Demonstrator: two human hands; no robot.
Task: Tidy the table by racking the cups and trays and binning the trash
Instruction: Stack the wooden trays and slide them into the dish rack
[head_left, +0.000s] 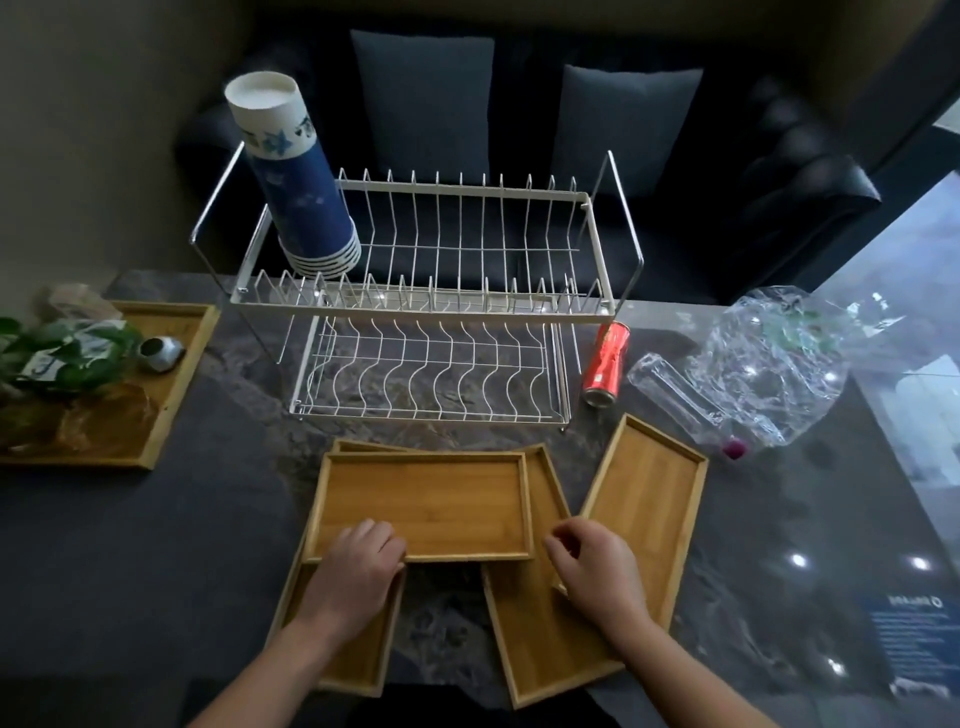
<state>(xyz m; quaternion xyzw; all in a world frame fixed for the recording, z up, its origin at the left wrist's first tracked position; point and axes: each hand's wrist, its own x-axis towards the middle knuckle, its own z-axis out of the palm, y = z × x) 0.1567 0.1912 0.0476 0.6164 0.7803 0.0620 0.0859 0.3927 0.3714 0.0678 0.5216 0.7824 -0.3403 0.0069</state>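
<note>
1. Stacked blue paper cups (306, 208) are held inverted in the upper tier of the white wire rack (415, 307).
2. The topmost rectangular bamboo tray (421, 499) is gripped at its near rim by the left hand (358, 566).
3. The right hand (597, 569) is curled; any hold cannot be told.

The dark marbled surface (218, 519) carries a two-tier wire rack (415, 307) at centre, a red can (607, 364) lying just right of it, a clear bottle (675, 397) and crumpled plastic bag (779, 358) at right, overlapping wooden trays (644, 483) at lower centre, and another tray (174, 364) at left
</note>
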